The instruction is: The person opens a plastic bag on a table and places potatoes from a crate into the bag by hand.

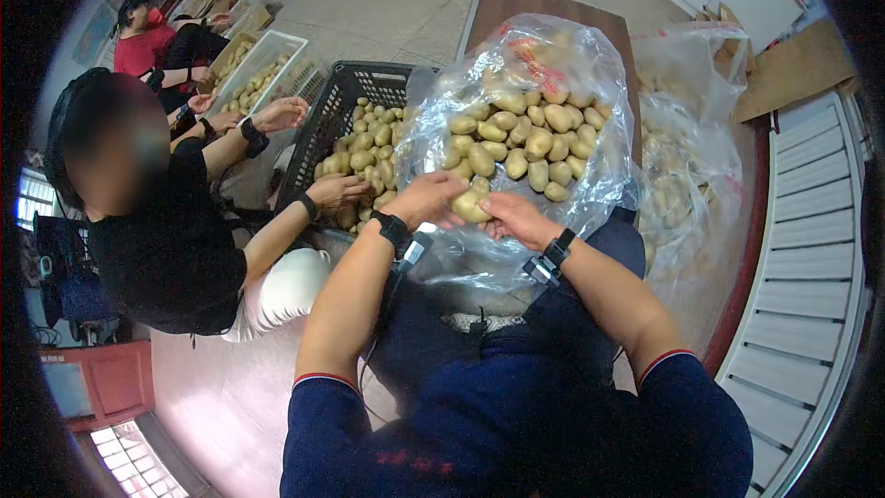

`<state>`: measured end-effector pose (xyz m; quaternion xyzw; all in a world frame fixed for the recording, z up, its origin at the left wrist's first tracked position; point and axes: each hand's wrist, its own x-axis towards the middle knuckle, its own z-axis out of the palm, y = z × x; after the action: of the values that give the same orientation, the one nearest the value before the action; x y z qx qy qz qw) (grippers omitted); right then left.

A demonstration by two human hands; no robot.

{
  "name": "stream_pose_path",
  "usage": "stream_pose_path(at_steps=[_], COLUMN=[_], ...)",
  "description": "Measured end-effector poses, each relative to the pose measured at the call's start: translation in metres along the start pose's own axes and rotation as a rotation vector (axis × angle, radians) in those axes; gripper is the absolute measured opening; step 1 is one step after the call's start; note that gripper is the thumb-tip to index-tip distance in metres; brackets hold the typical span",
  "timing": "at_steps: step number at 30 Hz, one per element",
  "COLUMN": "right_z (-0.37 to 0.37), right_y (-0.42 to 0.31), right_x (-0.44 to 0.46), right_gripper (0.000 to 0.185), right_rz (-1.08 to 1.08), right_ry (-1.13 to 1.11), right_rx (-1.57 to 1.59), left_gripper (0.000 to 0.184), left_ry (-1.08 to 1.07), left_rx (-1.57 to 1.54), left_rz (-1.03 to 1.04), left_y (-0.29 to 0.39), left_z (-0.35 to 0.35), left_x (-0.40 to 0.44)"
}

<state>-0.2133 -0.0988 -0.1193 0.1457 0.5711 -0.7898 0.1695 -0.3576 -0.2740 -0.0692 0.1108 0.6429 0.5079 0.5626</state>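
Between my two hands is a yellow-brown potato point(471, 204), held over the near edge of a clear plastic bag point(433, 134). My left hand point(428, 198) grips its left side with the fingers closed on it. On its right side, my right hand point(518, 219) pinches it between thumb and fingers. Beyond the hands, a pile of loose potatoes point(539, 143) lies in the opened bag. The bag rests on a brown board point(553, 5). Each wrist wears a black strap with a small device.
To the left stands a black plastic crate point(304, 143) of potatoes, with a co-worker's hand point(338, 194) at it. Farther back, another person sits near a white crate point(281, 43) of potatoes. More clear bags point(687, 157) stand at right, beside a white slatted panel point(802, 249).
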Motion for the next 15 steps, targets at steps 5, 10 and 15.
stream_pose_path(at_steps=[5,10,15], right_z=[-0.004,-0.01,-0.035], right_y=[0.005,0.006,0.018], right_x=[0.004,0.009,0.017], right_gripper=[0.032,0.036,0.036], right_rz=[-0.038,-0.084,-0.35], right_ry=[-0.035,0.196,0.87], right_rx=[-0.014,-0.269,-0.769], left_gripper=[0.04,0.037,0.038], left_ry=[-0.061,-0.062,-0.002], left_rx=[-0.001,0.0,-0.089], left_rz=[-0.003,0.017,0.083], left_y=[-0.004,-0.01,-0.011], left_z=[0.007,-0.001,-0.025], left_x=[0.006,0.012,0.014])
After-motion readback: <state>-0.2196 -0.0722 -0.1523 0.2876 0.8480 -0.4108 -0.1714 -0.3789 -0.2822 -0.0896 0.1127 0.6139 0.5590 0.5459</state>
